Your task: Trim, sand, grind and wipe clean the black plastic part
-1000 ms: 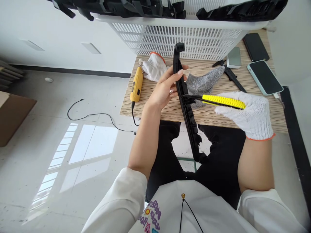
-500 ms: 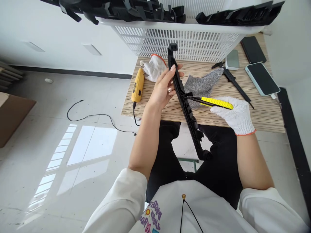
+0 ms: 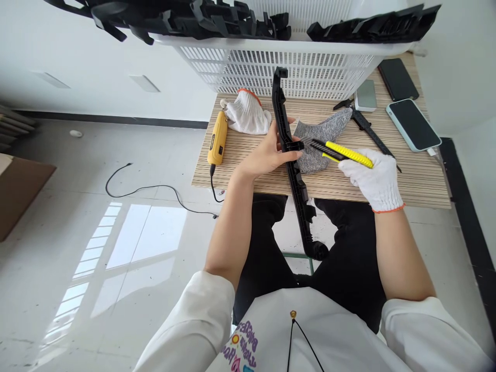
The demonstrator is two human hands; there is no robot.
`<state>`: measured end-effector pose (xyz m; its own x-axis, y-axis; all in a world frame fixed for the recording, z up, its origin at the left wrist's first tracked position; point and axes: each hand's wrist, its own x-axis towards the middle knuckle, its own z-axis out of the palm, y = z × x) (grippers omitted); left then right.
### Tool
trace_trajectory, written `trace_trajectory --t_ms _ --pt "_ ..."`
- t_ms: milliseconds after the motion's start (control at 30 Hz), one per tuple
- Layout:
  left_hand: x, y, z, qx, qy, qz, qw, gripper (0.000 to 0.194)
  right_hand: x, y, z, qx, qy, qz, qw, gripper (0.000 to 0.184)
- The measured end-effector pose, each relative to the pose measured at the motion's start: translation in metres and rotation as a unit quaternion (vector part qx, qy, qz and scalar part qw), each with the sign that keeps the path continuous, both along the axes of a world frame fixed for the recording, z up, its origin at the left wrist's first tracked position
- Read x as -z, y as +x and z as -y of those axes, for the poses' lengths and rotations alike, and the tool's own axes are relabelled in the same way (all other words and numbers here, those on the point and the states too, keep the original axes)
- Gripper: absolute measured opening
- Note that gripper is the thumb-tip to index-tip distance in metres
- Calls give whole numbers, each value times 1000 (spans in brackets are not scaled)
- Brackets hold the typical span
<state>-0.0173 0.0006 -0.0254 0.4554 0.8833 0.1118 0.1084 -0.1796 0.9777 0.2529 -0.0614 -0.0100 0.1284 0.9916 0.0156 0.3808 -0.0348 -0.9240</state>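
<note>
My bare left hand [image 3: 267,154] grips a long black plastic part [image 3: 296,181] near its middle, holding it upright over the table's front edge, its lower end down by my lap. My right hand [image 3: 375,178], in a white knit glove with an orange cuff, is closed on a yellow utility knife [image 3: 346,153]. The knife's blade end points left and sits close to the black part, just right of my left fingers. A grey glove [image 3: 323,135] lies on the table behind the knife.
On the striped wooden table [image 3: 341,181] lie a yellow rotary tool [image 3: 217,137] with a cord, a white glove [image 3: 248,112], a black caliper [image 3: 368,126], two phones [image 3: 413,124] and a small grey box [image 3: 366,95]. A white slatted basket [image 3: 302,67] holds several black parts.
My left hand slid down the black part, which now stands more upright. The right hand lifted the knife's tip up and to the right along the part.
</note>
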Motion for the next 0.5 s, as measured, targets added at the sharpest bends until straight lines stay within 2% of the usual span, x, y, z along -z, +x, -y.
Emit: trace_trajectory --t_ms 67,133,267,367,500 --pt "-1 0 0 -21 5 -11 1000 69 1 4 1 23 -6 -89 996 17" --pt "-3 0 1 -48 7 -27 998 58 1 8 3 0 -11 -116 993 17" --pt "-6 4 4 -75 -22 -31 996 48 -2 7 7 -120 -11 23 993 26" --pt "-9 8 7 -66 -58 -24 996 49 -4 1 8 -125 28 113 985 23" --pt "-13 12 10 -74 -82 -19 994 49 -5 -3 8 -160 20 128 979 25"
